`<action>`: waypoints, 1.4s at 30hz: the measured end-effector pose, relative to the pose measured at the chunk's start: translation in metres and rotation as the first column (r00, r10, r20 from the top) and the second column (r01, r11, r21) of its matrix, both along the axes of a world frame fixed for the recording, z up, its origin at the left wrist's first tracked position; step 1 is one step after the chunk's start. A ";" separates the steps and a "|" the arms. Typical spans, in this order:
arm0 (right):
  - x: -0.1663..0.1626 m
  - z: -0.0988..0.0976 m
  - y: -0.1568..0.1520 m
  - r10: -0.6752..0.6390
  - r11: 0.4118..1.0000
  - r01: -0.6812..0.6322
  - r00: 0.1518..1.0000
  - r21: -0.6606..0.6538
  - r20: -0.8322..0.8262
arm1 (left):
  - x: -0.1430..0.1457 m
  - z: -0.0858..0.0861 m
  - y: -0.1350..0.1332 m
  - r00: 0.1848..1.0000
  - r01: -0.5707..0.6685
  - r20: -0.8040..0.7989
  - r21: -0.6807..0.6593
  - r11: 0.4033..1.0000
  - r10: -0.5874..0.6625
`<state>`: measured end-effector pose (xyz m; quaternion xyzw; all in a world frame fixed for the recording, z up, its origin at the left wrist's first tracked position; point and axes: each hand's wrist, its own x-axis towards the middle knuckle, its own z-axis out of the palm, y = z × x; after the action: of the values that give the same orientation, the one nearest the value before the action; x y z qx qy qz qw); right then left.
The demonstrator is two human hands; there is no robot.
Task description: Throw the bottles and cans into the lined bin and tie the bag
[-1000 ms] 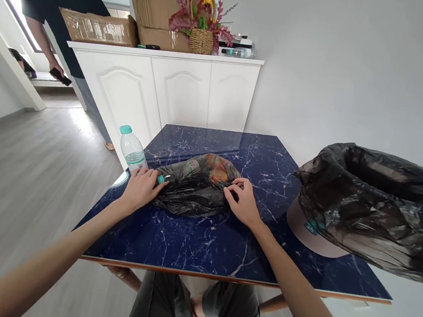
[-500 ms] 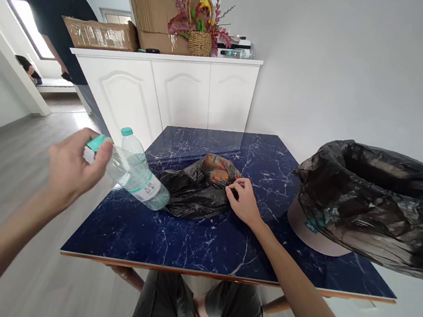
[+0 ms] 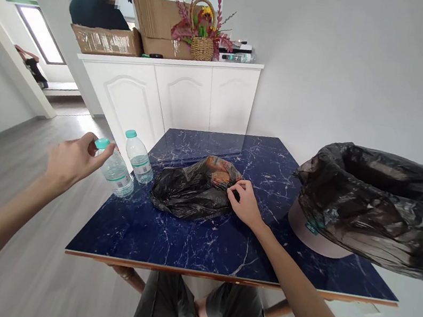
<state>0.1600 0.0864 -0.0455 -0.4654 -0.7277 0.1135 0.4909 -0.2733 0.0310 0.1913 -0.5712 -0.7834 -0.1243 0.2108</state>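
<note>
My left hand [image 3: 75,158] is closed on the turquoise cap of a clear water bottle [image 3: 118,178], which stands almost upright by the left edge of the blue marbled table [image 3: 188,249]. Just behind it is a second clear bottle [image 3: 141,164], also turquoise-capped, upright and partly filled. In the middle lies a crumpled black plastic bag [image 3: 189,194]. An orange printed packet [image 3: 220,169] shows at the bag's far right. The fingers of my right hand [image 3: 245,202] are bent and pinch the bag's right edge.
To the right stands a pale bin [image 3: 315,238] lined with a large black bag [image 3: 373,207]. A white cabinet [image 3: 188,100] behind the table carries cardboard boxes [image 3: 107,41] and a flower basket [image 3: 202,47]. One person [image 3: 96,9] is behind the cabinet.
My left hand has brought the tilted bottle down and left, away from the black bag, and stood it nearly upright beside the other bottle. The person behind has shifted right. My right hand stays.
</note>
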 end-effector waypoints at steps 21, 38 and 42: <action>0.000 0.007 -0.005 -0.045 0.999 0.046 0.999 0.014 -0.026 | -0.006 -0.013 0.007 0.988 0.055 0.139 0.081 0.995 -0.066; 0.005 -0.007 0.002 -0.199 0.977 0.192 0.977 -0.096 -0.073 | 0.080 -0.127 0.008 0.449 0.891 0.258 -0.204 0.406 -0.855; 0.007 -0.008 0.005 -0.202 0.974 0.185 0.971 -0.130 -0.126 | 0.095 -0.164 0.049 0.519 0.853 0.277 -0.230 0.469 -0.808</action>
<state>0.1668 0.0913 -0.0531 -0.5534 -0.6351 0.1396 0.5205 -0.1779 0.0798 0.0278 -0.8970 -0.4267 -0.1114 -0.0290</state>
